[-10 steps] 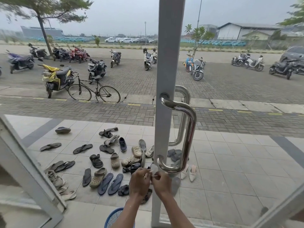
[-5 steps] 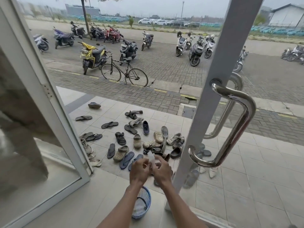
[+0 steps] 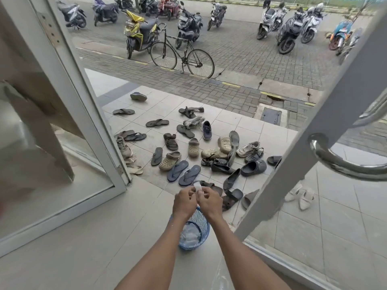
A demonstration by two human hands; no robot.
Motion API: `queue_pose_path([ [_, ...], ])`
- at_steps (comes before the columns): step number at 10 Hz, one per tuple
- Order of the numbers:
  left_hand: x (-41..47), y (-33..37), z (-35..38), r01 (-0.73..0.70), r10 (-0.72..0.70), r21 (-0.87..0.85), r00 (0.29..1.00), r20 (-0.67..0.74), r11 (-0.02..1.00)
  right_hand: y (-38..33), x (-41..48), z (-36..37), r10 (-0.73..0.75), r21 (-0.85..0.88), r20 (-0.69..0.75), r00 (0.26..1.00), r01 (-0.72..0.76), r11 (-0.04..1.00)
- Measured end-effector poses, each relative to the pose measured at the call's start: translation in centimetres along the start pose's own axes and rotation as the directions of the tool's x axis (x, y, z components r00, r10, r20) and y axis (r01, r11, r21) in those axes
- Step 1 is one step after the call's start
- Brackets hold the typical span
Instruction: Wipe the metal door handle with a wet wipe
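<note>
Left hand (image 3: 184, 204): my fingers (image 3: 191, 192) are curled, pinching the wet wipe (image 3: 198, 187).
Right hand (image 3: 210, 203): pinches the same wet wipe from the other side.
Wet wipe: small and white, held above the blue basket (image 3: 202, 221).
Door handle (image 3: 343, 166): metal, at the far right, well apart from both hands.
Writing: scooter (image 3: 138, 32) plates are too blurred for me to read.
</note>
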State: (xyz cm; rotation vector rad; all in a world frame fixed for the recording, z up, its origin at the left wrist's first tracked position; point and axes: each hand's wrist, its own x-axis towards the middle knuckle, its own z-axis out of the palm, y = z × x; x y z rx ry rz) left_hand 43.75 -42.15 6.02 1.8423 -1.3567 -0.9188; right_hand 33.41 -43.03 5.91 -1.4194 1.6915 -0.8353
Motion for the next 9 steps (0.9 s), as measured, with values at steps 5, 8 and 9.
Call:
queue_pose_path([
  [5,10.6,-32.4,21.2,0.411,-0.386,-0.144,0.906,0.173,0.900,32.7,9.3,23.5,0.132,-0.203,0.225,0.965,-0.086,0.975],
  [8,12.4,-35.6,23.2,0.462,-0.441,-0.208,0.886,0.141,0.862,36.3,11.4,26.8,0.190,-0.268,0.288,0.939,-0.111,0.957],
  [9,12.2,-34.5,22.9,0.472,-0.458,-0.216,0.882,0.112,0.855,35.8,11.6,25.9,0.221,-0.254,0.277,0.935,-0.151,0.955],
])
